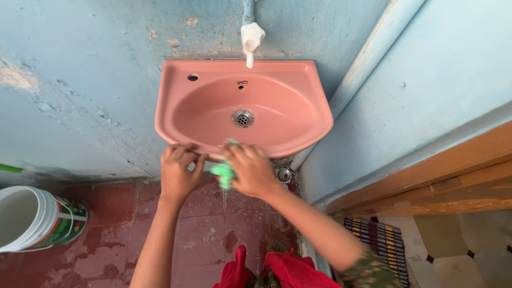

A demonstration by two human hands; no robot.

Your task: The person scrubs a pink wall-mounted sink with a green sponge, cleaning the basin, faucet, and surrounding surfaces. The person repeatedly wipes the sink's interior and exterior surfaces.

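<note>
Two hands meet at the pink wall basin's front rim, mid-frame: left hand curled over the edge, right hand clutching a green scrubber. Pale blue walls, red tiled floor; white bucket lower left, contents unseen.

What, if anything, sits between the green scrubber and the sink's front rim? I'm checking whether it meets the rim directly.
Nothing visible does. The right hand grips the green scrubber against the pink sink's front rim, and the left hand rests on the rim beside it.
</note>
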